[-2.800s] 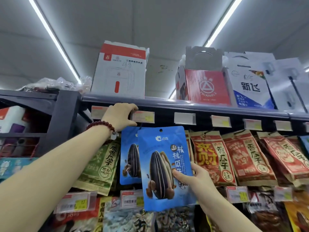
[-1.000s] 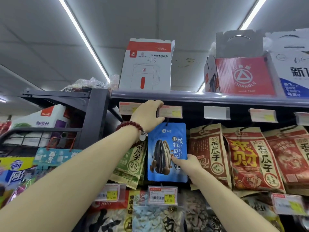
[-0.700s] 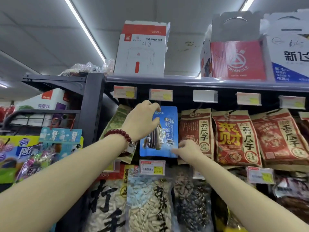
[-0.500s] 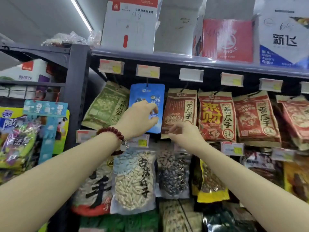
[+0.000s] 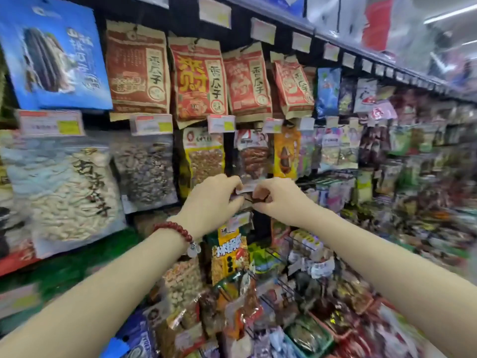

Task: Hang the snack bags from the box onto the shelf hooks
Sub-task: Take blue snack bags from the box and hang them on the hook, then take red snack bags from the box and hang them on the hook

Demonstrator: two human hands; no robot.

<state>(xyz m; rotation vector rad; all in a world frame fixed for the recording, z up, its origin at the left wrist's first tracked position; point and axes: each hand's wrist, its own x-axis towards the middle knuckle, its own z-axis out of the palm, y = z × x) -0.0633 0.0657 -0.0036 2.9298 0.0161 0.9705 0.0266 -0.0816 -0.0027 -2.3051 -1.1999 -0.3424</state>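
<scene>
The blue sunflower-seed snack bag (image 5: 55, 58) hangs on a shelf hook at the top left, with neither hand on it. My left hand (image 5: 213, 202), with a red bead bracelet on its wrist, and my right hand (image 5: 277, 200) are side by side well below it, in front of the lower rows of hanging packets. Both have their fingers curled in, and I see nothing held in either. Another blue packet (image 5: 134, 337) shows blurred at the bottom edge. The box is out of view.
Red and brown seed bags (image 5: 198, 78) hang to the right of the blue one. Clear bags of seeds (image 5: 69, 187) hang below it. Price tags (image 5: 152, 124) line the rails. Wire hooks with small packets (image 5: 304, 254) stick out under my right forearm. The aisle runs off to the right.
Both hands have let go of the blue bag and dropped down and right, coming close together. The view has swung down and right, so the hung bag now sits at the top left.
</scene>
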